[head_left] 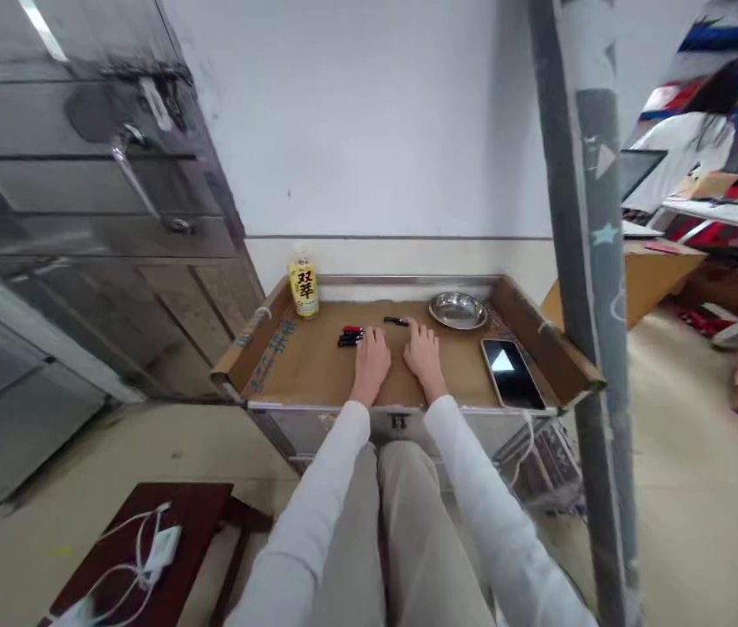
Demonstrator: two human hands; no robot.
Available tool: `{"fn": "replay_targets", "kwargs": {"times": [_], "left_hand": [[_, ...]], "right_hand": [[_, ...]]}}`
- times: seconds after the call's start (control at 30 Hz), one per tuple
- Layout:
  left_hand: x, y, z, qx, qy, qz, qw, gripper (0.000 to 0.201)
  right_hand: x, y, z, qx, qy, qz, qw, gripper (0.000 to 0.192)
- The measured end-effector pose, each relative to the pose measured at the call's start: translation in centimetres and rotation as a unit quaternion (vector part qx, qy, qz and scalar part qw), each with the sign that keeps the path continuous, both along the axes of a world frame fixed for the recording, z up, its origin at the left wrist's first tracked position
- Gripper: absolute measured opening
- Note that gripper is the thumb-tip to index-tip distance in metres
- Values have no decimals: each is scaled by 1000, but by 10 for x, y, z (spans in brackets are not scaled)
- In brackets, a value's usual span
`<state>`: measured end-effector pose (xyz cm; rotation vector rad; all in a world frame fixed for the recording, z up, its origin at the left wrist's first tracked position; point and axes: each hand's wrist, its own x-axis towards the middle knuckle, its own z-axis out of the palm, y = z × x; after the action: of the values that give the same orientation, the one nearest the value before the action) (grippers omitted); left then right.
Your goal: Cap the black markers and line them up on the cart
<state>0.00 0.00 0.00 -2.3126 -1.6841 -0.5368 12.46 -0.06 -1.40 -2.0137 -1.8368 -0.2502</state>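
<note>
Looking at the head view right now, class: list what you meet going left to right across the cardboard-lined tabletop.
Yellow bottle → red-and-black markers → left hand → right hand → steel bowl → phone.

Count of items on the cardboard-lined counter [317, 366]:

- One yellow-labelled plastic drink bottle [304, 286], far left.
- One round stainless-steel dish [458, 310], far right.
- One black smartphone with lit screen [511, 373], near right.
- A small cluster of black-and-red marker pens [350, 336], left of centre; individual number cannot be told, appears to be about three.
- One further small dark pen-like item [396, 320], far centre.
- Two bare hands: left hand [372, 359] and right hand [422, 354], both flat on the counter.

On the floor, near left: one dark red wooden stool [199, 514] with one white charger and cable [160, 549].
</note>
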Motion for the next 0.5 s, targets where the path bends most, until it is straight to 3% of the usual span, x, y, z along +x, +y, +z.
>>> {"fn": "replay_targets", "kwargs": {"times": [0.23,0.5], "left_hand": [[11,14,-5,-10,-29,18,999,29],[22,35,-5,-28,-51,-20,998,34]], "right_hand": [[1,8,4,-15,15,-27,999,47],[1,14,2,-13,30,-26,999,45]]}}
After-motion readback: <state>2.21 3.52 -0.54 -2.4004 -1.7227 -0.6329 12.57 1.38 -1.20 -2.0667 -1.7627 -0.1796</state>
